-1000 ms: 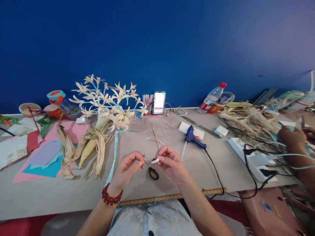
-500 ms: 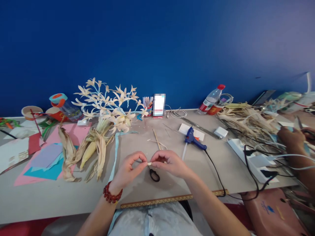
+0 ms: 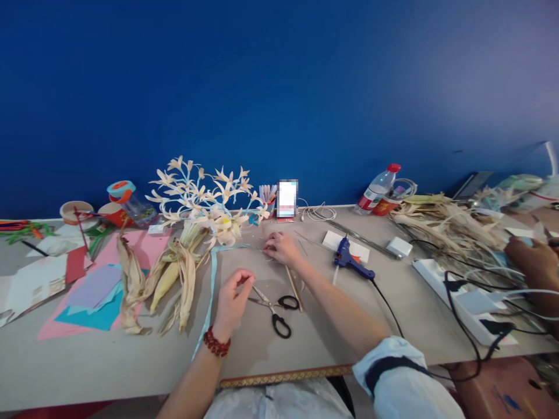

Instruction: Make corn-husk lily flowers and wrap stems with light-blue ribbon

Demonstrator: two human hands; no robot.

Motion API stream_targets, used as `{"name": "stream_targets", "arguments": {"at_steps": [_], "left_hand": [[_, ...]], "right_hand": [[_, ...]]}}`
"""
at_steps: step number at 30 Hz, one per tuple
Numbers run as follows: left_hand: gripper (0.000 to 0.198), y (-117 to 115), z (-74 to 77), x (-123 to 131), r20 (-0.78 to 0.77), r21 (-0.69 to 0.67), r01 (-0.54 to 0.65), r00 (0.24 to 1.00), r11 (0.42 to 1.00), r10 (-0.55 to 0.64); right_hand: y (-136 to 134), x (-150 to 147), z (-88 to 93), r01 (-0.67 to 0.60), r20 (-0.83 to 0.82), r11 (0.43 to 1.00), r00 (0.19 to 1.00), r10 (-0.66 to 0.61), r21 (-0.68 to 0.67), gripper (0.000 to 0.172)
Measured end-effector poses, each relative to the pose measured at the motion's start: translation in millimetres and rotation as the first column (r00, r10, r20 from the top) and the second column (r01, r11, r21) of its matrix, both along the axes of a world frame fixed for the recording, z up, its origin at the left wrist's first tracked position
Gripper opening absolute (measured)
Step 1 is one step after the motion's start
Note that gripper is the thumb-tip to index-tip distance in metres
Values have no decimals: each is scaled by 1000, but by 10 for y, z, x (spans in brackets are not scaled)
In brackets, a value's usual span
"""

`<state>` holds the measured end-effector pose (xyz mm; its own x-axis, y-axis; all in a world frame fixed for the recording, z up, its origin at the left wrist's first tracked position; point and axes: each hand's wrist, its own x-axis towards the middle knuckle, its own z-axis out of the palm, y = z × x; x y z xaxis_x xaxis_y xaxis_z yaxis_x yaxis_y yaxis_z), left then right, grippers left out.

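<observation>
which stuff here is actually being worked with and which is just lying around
Being worked with:
- left hand, pinched by the scissors tips
- right hand, down on the table near the husk flowers
- stick beside the scissors

Lying about:
- glue gun
- bottle
- paper
- corn
- husk pile

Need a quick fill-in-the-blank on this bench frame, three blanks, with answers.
1. The scissors lying on the table beside the left hand have ___ handles.
2. The bead bracelet on the left wrist is ___.
3. The glue gun to the right of the scissors is ___.

Missing words: black; red; blue.
</observation>
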<state>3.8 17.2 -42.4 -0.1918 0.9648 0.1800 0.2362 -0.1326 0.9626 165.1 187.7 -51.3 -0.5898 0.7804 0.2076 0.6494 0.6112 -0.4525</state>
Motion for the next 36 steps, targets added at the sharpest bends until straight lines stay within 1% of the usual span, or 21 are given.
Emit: {"name": "stream_targets", "arguments": {"at_steps": [2,4,6,9,12,14,16,18,21,23,28,30,36], "left_hand": [[16,4,-10,-4,8,-6,-1,1000,1000,1],[17,8,-13,-9,20,-11,0,1000,1000,0],[17,14,-15,-14,35,-16,-3,999,1000,3],[17,18,-19,-20,52,-23,-12,999,1000,13],[17,12,-14,-18,62,-33,-8,998,999,10],[18,3,1,-7,77,-43,-4,997,999,7],[18,-9,30,13,94,-55,8,996,998,-3],[19,-23,69,38,102,-63,28,995,998,-21],[19,-45,126,64,103,-72,59,993,996,-52],[20,-55,152,69,101,-76,74,993,994,-66],[21,-61,163,69,68,-115,114,992,987,-107],[22,-60,157,80,62,-128,142,989,981,-135],[22,-57,158,109,68,-142,192,981,971,-184]], "right_hand": [[36,-9,-34,4,25,1000,1000,-5,30,9],[52,12,-33,18,40,999,999,-20,50,13],[53,65,3,41,48,997,998,-43,61,17],[9,216,101,82,52,995,995,-85,63,22],[-113,448,205,94,72,995,993,-97,42,23],[-237,608,244,91,110,996,990,-92,9,18],[-376,729,247,96,160,995,983,-90,-26,12],[-503,784,219,116,200,992,974,-104,-47,12],[-618,759,164,167,233,984,961,-149,-56,6],[-639,712,147,186,240,980,956,-166,-65,6],[-611,627,172,214,228,972,955,-188,-95,4],[-599,603,176,238,225,965,952,-210,-107,6],[-575,553,130,287,226,949,941,-252,-134,8]]}}
